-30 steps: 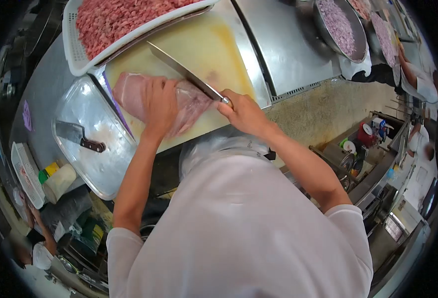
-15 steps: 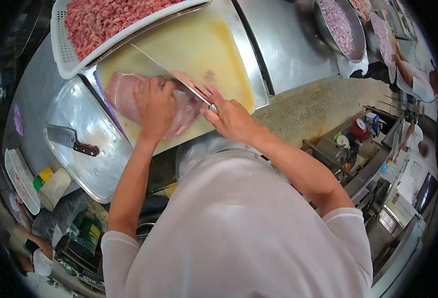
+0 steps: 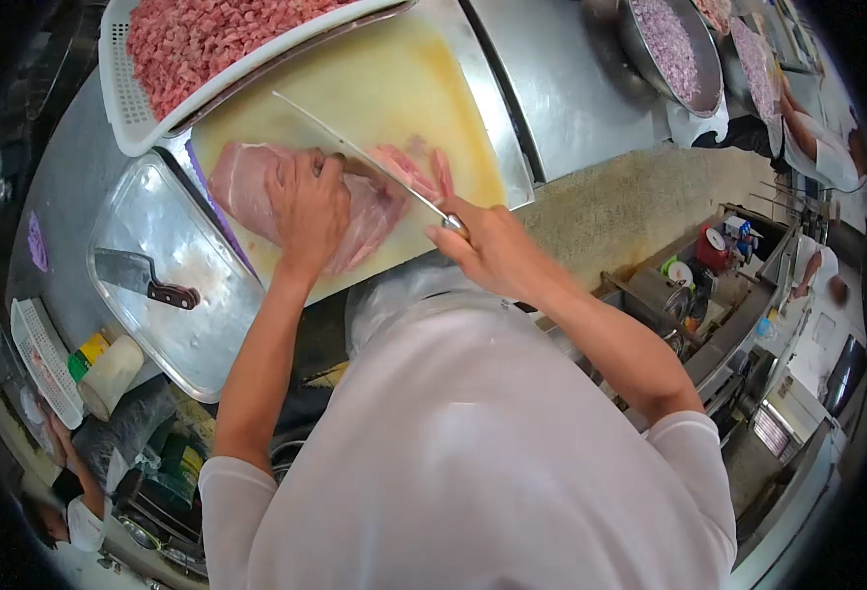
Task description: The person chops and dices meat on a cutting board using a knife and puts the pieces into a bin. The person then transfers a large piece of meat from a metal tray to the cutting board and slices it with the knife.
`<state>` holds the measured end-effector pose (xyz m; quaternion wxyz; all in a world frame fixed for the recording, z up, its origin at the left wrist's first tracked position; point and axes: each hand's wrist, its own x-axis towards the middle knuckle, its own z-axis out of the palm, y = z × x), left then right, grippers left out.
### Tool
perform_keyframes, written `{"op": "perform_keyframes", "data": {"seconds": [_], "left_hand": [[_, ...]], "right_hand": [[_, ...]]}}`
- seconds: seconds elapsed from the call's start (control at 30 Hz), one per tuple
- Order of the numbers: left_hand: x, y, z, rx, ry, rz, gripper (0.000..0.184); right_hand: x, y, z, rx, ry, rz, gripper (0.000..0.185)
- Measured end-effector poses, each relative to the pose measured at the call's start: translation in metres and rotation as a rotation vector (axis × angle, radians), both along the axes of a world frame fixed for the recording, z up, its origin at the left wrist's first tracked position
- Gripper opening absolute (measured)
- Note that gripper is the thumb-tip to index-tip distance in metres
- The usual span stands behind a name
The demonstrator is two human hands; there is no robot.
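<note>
A large piece of pale pink meat (image 3: 245, 187) lies on the yellowish cutting board (image 3: 433, 93). My left hand (image 3: 311, 211) presses down on top of the meat, fingers curled near its cut side. In my right hand (image 3: 488, 241) is the handle of a long knife (image 3: 360, 153), its blade slanting up and left along the right side of the meat. Cut strips of meat (image 3: 441, 173) rest on the board just right of the blade.
A white basket (image 3: 131, 98) of diced meat stands behind the board. Left of it, a metal tray (image 3: 148, 339) holds a cleaver (image 3: 139, 275). Metal bowls (image 3: 704, 74) with chopped purplish pieces are at the upper right. Other people's arms show at both edges.
Between the earlier frames and now, a slice has come away from the meat and lies in strips on the right. My right hand moved left, then back right with the knife. The left hand still holds the meat.
</note>
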<state>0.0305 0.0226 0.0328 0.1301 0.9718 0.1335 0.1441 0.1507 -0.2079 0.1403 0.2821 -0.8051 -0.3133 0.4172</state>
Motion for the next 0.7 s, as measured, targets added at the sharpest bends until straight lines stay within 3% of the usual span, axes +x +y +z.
{"op": "perform_keyframes", "data": {"seconds": [0.13,0.23,0.33,0.53,0.63,0.7], "left_hand": [[0.001,0.003,0.001,0.001,0.008,-0.016,0.028],[-0.001,0.0,0.003,-0.02,0.028,-0.02,0.026],[0.004,0.002,0.001,0.017,0.001,-0.008,0.025],[0.001,0.003,0.0,-0.01,-0.03,-0.003,0.022],[0.003,0.002,0.002,-0.039,-0.014,0.004,0.022],[0.0,0.002,0.004,-0.063,-0.008,-0.02,0.023]], "right_hand": [[-0.01,-0.006,0.008,-0.09,0.084,-0.013,0.04],[-0.014,0.027,-0.044,0.139,-0.059,-0.015,0.035],[-0.016,0.034,-0.058,0.239,-0.095,-0.033,0.037],[-0.017,-0.002,-0.02,-0.073,0.2,-0.089,0.04],[-0.018,0.012,-0.06,0.163,-0.085,-0.037,0.041],[-0.01,0.016,-0.056,0.112,-0.065,-0.036,0.042]]}}
